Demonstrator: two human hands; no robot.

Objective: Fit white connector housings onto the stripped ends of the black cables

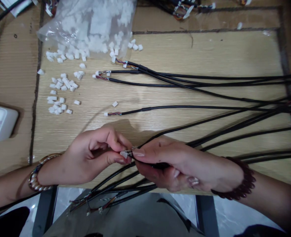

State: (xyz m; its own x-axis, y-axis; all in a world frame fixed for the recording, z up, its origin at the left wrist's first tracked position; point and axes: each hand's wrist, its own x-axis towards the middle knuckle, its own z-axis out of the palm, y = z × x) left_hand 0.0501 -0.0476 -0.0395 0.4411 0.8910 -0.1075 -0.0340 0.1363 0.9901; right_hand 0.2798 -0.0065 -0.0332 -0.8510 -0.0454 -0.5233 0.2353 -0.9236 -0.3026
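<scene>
Near the front edge of the board, my left hand (pixel 91 154) pinches a small white connector (pixel 124 154) between thumb and fingertips. Meeting it there, my right hand (pixel 165 161) is closed around the end of a black cable (pixel 160 134), thumb on top close behind the connector. The fingertips of both hands nearly touch, and the short wires between connector and cable are mostly hidden. Beyond my hands lies another black cable (pixel 175 106) with colored wires and a white connector (pixel 106 114) on its end. A loose white connector (pixel 114 104) rests just above it.
A clear plastic bag (pixel 93 26) of white connectors lies at the back, with loose connectors (pixel 63 82) scattered before it. Finished-looking cables (pixel 184 77) stretch to the right. Several wire ends (pixel 96 207) hang over the front edge. A white box-shaped object (pixel 1 121) sits left.
</scene>
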